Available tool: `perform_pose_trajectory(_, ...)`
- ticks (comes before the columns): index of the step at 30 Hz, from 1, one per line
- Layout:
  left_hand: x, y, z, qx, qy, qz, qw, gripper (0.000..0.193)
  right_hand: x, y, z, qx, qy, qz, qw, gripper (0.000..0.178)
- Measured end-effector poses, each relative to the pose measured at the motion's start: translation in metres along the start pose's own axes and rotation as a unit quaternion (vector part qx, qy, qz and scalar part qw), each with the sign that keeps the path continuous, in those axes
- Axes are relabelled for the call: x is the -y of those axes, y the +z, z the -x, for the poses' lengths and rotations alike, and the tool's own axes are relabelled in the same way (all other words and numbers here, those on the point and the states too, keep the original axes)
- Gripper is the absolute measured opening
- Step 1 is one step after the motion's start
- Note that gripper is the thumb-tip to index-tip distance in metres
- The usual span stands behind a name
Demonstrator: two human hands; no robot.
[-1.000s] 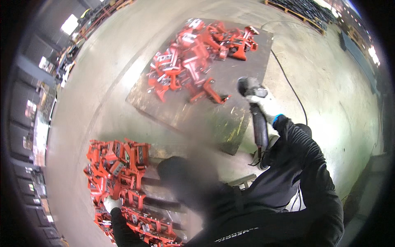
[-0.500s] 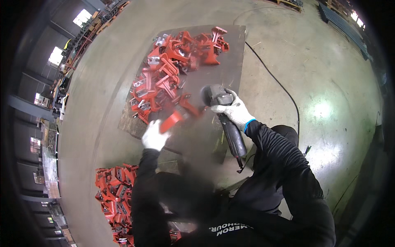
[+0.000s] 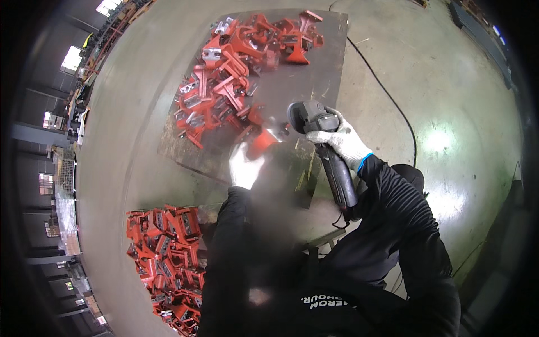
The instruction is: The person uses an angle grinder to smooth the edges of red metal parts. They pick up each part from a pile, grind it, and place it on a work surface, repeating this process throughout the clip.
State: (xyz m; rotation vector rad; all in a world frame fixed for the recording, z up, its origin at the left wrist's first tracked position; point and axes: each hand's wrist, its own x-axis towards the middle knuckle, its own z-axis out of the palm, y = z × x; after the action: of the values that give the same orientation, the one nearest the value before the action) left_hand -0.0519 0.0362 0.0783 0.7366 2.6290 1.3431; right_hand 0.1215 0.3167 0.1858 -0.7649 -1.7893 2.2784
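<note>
The right hand [image 3: 343, 141], wearing a white glove, is gripping a grey angle grinder [image 3: 325, 151] by its body, the fingers closing round it just behind the head; the grinder's head is sitting over the dark metal plate [image 3: 314, 62], and its handle is running back toward the person's black sleeve. The left hand [image 3: 245, 166], also gloved in white, is grasping a red metal bracket [image 3: 263, 140] at its near end and pressing it against the plate — the bracket is lying just to the left of the grinder's head, near but apart from it. Beyond it, a heap of red brackets [image 3: 236, 73] is covering the plate's far left part. A second heap of brackets [image 3: 165, 253] is lying on the floor [image 3: 449, 84] at lower left. A black cable [image 3: 387, 95] is trailing across the floor on the right.
</note>
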Motion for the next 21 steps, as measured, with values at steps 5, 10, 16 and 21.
perform_pose_trajectory(5,-0.033,-0.007,0.000,-0.007,0.075,-0.029,0.997,0.058,-0.017,0.005,-0.009,0.065,-0.064,0.031,0.995,0.084)
perform_pose_trajectory(10,-0.037,-0.013,0.004,-0.030,0.107,-0.039,0.993,0.052,-0.010,0.013,-0.013,0.102,-0.004,-0.024,0.995,0.053)
perform_pose_trajectory(16,-0.037,-0.016,0.001,-0.030,0.070,0.046,0.996,0.058,0.003,0.013,0.000,0.085,0.184,-0.115,0.972,0.039)
perform_pose_trajectory(21,-0.045,-0.022,0.000,-0.075,0.041,0.111,0.990,0.047,-0.004,0.007,0.004,0.136,0.207,-0.092,0.965,0.033)
